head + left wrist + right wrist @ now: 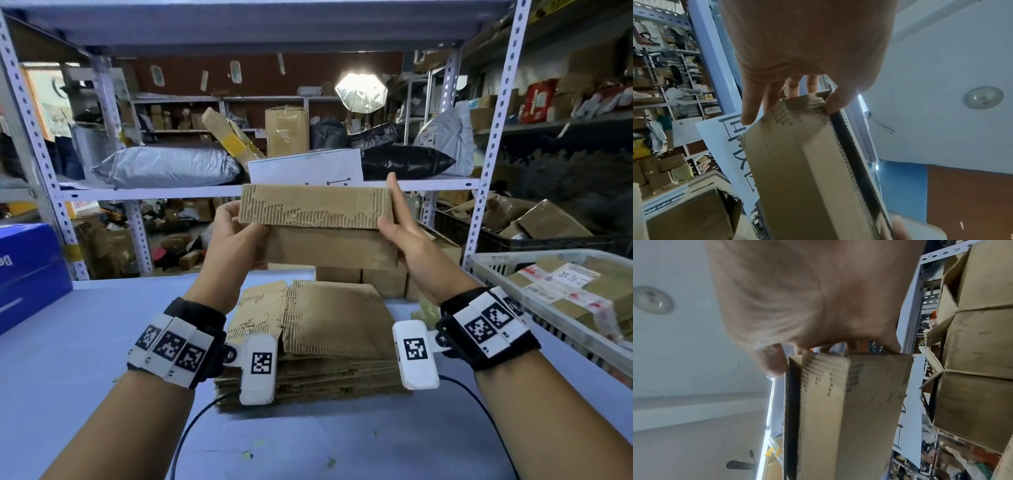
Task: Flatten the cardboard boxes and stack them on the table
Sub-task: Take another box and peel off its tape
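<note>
Held up in the air over the middle of the desk (102, 342), above the stack of flattened boxes (329, 329): one cardboard box (318, 222), long and shallow, outer paper torn to bare fluting along the top flap. Left hand (233, 236) pinching its left end, thumb in front, fingers curled behind; right hand (397, 226) pressed against the right end with fingers straight, not curled round. Probably light and fairly stiff along the panels but soft at the creases, the torn skin likely to rip further; best taken by the ends or corners and pushed inward to collapse. Head view alone showing the stack and the grey basket of parcels (486, 263) at the desk's right edge. Wrist views alone revealing a dark open slot along the box's edge, so not yet flat.
</note>
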A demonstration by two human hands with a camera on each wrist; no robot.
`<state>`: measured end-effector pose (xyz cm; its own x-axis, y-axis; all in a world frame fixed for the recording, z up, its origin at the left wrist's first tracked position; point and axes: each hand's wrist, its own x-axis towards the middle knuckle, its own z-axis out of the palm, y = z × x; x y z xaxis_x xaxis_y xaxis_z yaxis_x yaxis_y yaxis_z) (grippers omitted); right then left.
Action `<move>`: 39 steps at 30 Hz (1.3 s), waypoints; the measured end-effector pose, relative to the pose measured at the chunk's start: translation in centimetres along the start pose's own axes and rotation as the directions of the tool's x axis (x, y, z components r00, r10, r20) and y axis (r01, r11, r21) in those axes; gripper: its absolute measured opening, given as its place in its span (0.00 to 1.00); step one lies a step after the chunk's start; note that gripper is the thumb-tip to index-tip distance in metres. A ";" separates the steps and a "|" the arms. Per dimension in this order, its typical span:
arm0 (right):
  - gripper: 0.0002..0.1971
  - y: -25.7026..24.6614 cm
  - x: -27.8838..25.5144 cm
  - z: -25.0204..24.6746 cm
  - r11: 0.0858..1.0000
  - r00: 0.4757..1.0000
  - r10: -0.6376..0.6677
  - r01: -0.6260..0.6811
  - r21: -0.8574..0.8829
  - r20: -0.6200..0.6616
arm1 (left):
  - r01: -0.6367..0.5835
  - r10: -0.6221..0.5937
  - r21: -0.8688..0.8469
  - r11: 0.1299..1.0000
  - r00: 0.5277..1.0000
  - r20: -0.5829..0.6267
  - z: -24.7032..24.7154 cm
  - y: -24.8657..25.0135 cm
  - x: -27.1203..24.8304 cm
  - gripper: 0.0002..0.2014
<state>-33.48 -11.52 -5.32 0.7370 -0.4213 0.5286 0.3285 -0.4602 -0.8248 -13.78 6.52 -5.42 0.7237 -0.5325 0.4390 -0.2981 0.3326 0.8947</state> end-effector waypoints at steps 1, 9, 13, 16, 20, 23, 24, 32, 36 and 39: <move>0.34 0.0 0.1 0.1 0.998 0.999 -0.007 0.010 0.057 -0.046 | -0.002 0.001 0.007 1.000 1.000 0.018 0.0 0.1 -0.1 0.21; 0.34 -0.6 -0.3 1.1 0.996 0.979 -0.069 0.078 0.035 -0.194 | 0.067 -0.080 0.097 0.993 0.986 0.147 0.6 0.6 -0.7 0.35; 0.47 -0.3 -0.2 0.9 0.999 0.990 -0.053 0.053 -0.001 -0.133 | 0.114 -0.115 0.019 0.993 0.987 0.114 1.0 1.1 -0.8 0.34; 0.60 -0.3 -0.4 0.2 0.994 0.994 -0.038 0.047 -0.094 0.100 | 0.107 -0.106 -0.011 0.994 0.993 0.051 0.9 1.0 -0.7 0.26; 0.69 -0.8 -0.7 1.0 0.940 0.988 -0.032 0.082 -0.331 0.154 | -0.018 0.019 0.002 1.000 0.999 -0.032 0.8 0.2 -0.6 0.31; 0.72 -0.8 -0.5 2.1 0.899 0.976 -0.209 0.213 -0.382 0.051 | -0.080 0.084 0.103 0.991 0.996 -0.036 1.3 0.2 -0.9 0.39; 0.72 -0.7 -0.5 2.4 0.876 0.964 -0.264 0.249 -0.413 0.022 | -0.099 0.107 0.135 0.986 0.993 -0.052 1.4 0.1 -1.0 0.39; 0.60 0.5 -0.3 2.2 0.858 0.899 -0.355 0.203 -0.472 -0.257 | -0.123 0.121 0.019 0.992 0.988 0.101 0.9 0.7 -2.0 0.41; 0.50 0.6 -0.5 2.1 0.876 0.830 -0.382 0.185 -0.445 -0.407 | -0.114 0.110 0.011 0.993 0.975 0.195 0.6 0.4 -2.1 0.37; 0.54 0.5 -0.2 2.1 0.885 0.828 -0.365 0.166 -0.436 -0.426 | -0.126 0.124 -0.005 0.992 0.966 0.229 0.4 0.4 -2.1 0.37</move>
<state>-32.21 -10.06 -6.25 0.2384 -0.5136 0.8242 0.1555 -0.8176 -0.5544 -15.67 7.52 -5.98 0.5194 -0.6512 0.5534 -0.3838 0.4008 0.8319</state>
